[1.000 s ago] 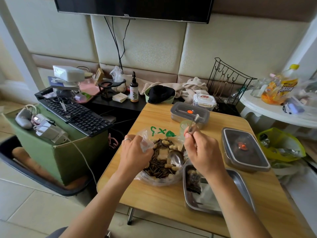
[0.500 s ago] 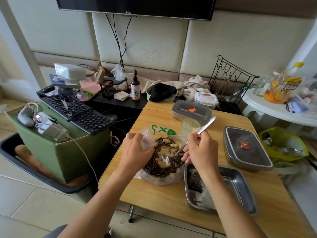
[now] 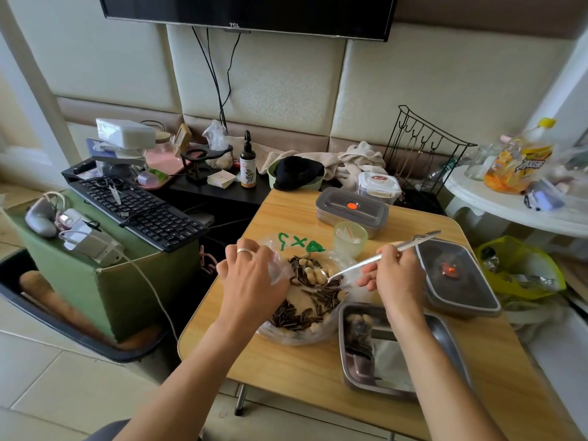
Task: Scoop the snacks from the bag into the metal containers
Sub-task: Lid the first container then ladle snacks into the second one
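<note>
While striped sunflower seeds and pale nuts [image 3: 292,315] lie heaped in the clear plastic bag [image 3: 305,340] between the hands, the long silver metal spoon [image 3: 366,265] holds a full bowlful over the heap. The right hand [image 3: 394,275] pinches the spoon's handle with curled fingers. The left hand [image 3: 251,275] grips the bag's rim, its fingers bent over the plastic. Under the right forearm sits the open rectangular steel container [image 3: 445,335], with a few snacks at its left end. A lidded steel box with an orange valve [image 3: 458,291] lies just right of the right hand, and a second lidded steel box [image 3: 350,211] lies beyond both hands. All rest on the light wooden table [image 3: 286,377].
</note>
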`<state>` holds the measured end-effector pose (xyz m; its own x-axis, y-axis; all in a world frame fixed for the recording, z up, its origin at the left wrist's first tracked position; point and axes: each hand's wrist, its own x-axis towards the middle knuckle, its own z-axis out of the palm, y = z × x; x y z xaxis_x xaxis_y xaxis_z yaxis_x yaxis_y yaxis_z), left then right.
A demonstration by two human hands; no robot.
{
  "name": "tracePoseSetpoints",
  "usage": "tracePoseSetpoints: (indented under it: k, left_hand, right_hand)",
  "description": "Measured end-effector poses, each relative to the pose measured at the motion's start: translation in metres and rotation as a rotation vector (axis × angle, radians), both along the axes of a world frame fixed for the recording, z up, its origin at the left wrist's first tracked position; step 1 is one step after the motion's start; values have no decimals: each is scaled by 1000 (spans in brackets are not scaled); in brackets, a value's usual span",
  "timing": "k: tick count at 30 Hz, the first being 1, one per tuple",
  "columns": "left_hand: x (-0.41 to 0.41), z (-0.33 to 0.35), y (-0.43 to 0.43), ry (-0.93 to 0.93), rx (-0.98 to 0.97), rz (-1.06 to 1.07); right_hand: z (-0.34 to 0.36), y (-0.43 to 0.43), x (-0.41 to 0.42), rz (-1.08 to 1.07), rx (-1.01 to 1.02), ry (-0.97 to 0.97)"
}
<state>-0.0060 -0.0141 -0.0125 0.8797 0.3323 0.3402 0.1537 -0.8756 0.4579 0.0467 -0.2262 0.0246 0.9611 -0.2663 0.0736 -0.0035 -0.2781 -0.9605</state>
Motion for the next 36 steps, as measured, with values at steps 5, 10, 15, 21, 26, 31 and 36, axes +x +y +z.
tracePoseSetpoints:
  k: [5, 10, 15, 21, 26, 31, 36]
  left_hand:
    - [3, 0, -10, 44, 27, -102]
    - [9, 1, -20, 141, -32, -137]
    - [19, -6, -27, 193, -165, -102]
    - [29, -7, -31, 263, -355, -60]
    - [32, -9, -34, 185, -431, -37]
    - [34, -9, -35, 115, -523, -50]
    - [35, -7, -38, 71, -545, -48]
  right_hand:
    - [11, -5, -1, -38, 15, -135]
    - [11, 0, -6, -51, -22, -297]
    - [8, 8, -13, 74, -193, -600]
    - [4, 12, -14, 211, -425, -905]
    - [3, 13, -17, 193, -472, -991]
    - [3, 13, -18, 145, -480, -1006]
    - [3, 14, -20, 125, -506, -1023]
